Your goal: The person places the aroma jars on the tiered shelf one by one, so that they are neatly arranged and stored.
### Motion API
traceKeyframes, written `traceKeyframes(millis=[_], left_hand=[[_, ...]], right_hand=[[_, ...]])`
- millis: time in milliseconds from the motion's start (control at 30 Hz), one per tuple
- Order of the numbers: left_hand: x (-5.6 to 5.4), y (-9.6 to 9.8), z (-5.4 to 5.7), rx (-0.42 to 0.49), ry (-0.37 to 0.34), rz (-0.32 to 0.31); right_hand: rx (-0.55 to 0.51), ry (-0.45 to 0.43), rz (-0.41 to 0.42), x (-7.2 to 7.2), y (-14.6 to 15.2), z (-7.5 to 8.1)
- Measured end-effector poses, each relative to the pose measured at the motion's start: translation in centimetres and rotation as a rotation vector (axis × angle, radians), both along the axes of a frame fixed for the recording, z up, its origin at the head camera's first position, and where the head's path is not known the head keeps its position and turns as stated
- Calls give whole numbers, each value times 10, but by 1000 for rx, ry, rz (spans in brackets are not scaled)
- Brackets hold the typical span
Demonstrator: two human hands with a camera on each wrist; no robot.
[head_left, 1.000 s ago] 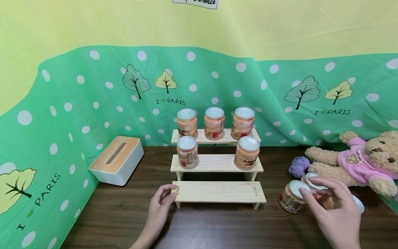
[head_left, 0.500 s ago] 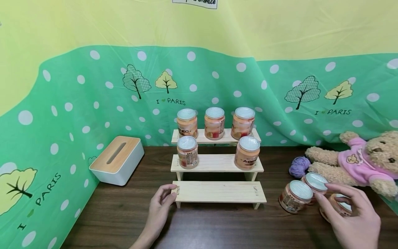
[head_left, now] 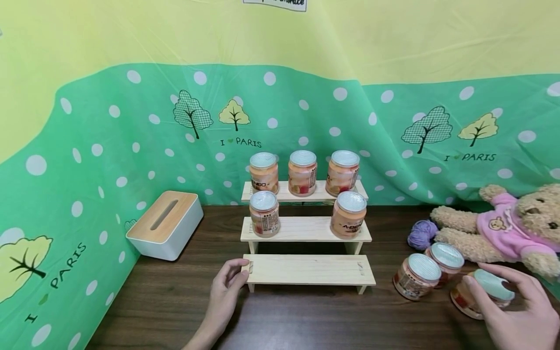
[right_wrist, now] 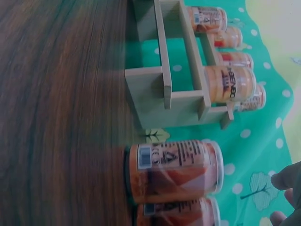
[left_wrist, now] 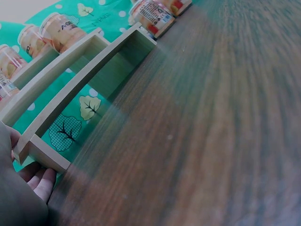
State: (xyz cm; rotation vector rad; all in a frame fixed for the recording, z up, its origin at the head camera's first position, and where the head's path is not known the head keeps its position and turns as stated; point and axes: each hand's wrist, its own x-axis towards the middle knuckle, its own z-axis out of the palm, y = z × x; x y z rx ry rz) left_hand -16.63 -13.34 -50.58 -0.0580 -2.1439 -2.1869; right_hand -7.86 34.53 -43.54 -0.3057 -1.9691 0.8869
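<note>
A three-tier wooden display rack point(head_left: 306, 270) stands mid-table. My left hand point(head_left: 225, 291) grips the left end of its lowest shelf; in the left wrist view, fingers point(left_wrist: 44, 183) curl below beside the leg. My right hand point(head_left: 518, 311) is over the rightmost peach-labelled jar point(head_left: 465, 296), thumb and fingers spread apart around its pale lid and partly hiding it. Two more jars stand left of it, a front jar point(head_left: 415, 277) and a back jar point(head_left: 446, 262). In the right wrist view, my right fingertips point(right_wrist: 284, 181) show at the edge with nothing between them.
Three matching jars line the top shelf, including a middle jar point(head_left: 302, 173). The middle shelf bears a left jar point(head_left: 264, 214) and a right jar point(head_left: 348, 215). A tissue box point(head_left: 166, 223) sits left. Purple yarn point(head_left: 422, 234) and a teddy bear point(head_left: 503, 223) lie right, before a green curtain point(head_left: 306, 112).
My right hand has moved right, from above the two left jars to the rightmost jar, uncovering the back one. My left hand stays on the rack.
</note>
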Motion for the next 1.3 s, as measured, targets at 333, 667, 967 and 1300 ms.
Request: traceKeyframes(millis=[333, 667, 967, 1300], left_hand=[[0, -1, -1, 8, 4, -7], [-1, -1, -2, 34, 24, -15], [0, 0, -1, 31, 25, -14], [0, 0, 0, 31, 19, -12]], right_hand=[[-55, -37, -3, 3, 10, -8], [-15, -196, -160, -2, 24, -17], [12, -250, -181, -4, 32, -23], [-95, -400, -207, -5, 41, -25]])
